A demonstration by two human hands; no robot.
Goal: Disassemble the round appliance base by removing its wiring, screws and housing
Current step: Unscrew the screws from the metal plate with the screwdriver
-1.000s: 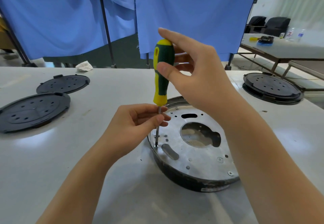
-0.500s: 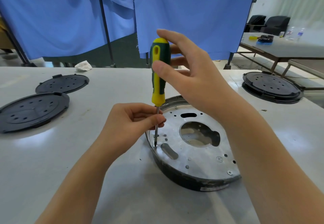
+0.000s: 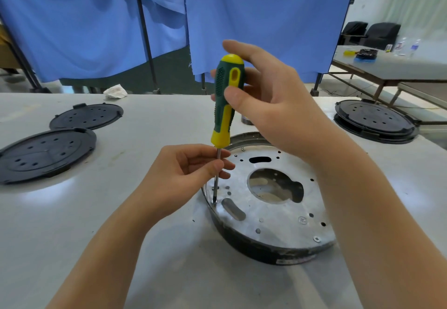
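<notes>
Green and yellow, the screwdriver (image 3: 227,98) stands almost straight up in front of me. My right hand (image 3: 273,105) wraps around its fat handle, with my thumb pressed on the front and my fingers curled behind it. My left hand (image 3: 183,175) pinches the thin metal shaft low down, between my thumb and fingers, just under the yellow end of the handle. The tip sits on a screw (image 3: 214,201) at the left edge of the round appliance base (image 3: 271,209).

That base lies flat on the white table (image 3: 72,224), right in front of me. Its top is a shiny silver plate with a big odd-shaped hole in the middle and lots of small holes around it. Its side is black. Another screw (image 3: 316,239) shows near the front right rim.

Two black round covers (image 3: 46,153) with little holes lie on the table to my left, one partly behind the other. More black round covers are stacked (image 3: 375,119) far to my right. A crumpled white scrap (image 3: 115,91) sits at the back edge, under the blue curtains (image 3: 254,18).
</notes>
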